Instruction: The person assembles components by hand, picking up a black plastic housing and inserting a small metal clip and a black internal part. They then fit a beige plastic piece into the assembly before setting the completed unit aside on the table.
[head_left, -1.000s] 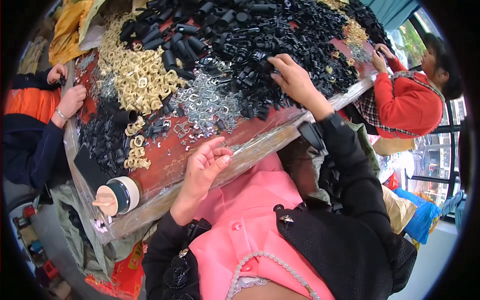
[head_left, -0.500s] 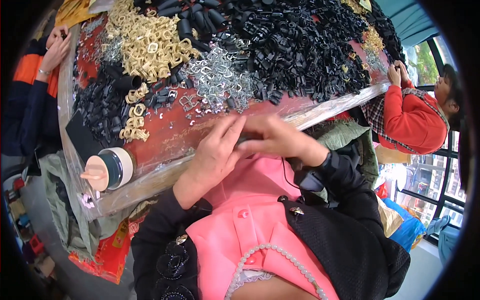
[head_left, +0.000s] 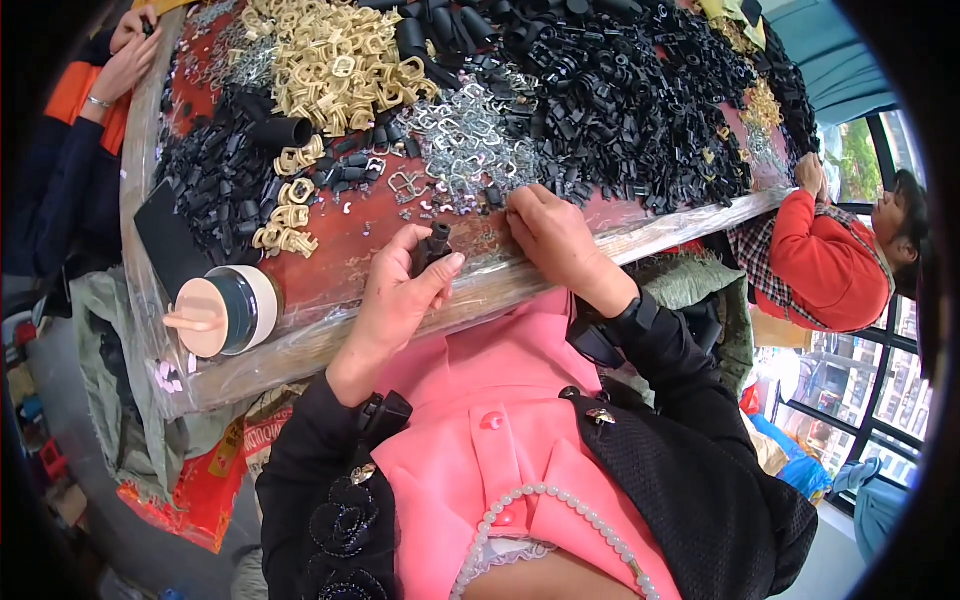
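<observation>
My left hand (head_left: pixel 385 300) is closed round a small black tubular plastic part (head_left: pixel 436 240), which stands up between thumb and fingers just above the table's near edge. Over the red tabletop, my right hand (head_left: pixel 557 240) has its fingers curled down and pressed together by the near end of a pile of silvery metal loops (head_left: pixel 465 145). Whatever its fingertips hold, if anything, is hidden. To the right of the loops spreads a large heap of black plastic parts (head_left: pixel 640 120). Beige ring-shaped parts (head_left: pixel 345 70) are heaped behind and to the left.
A jar with a beige lid (head_left: pixel 205 318) stands at the left front corner, beside a black flat panel (head_left: pixel 180 240). Wrapped wood edges the table (head_left: pixel 340 345). One person (head_left: pixel 820 250) works at the right, and another person's hands (head_left: pixel 125 75) show at the far left.
My hands, together before, have moved apart. The right one has reached forward to the metal loops. The left one has come lower, and the black part in it now shows.
</observation>
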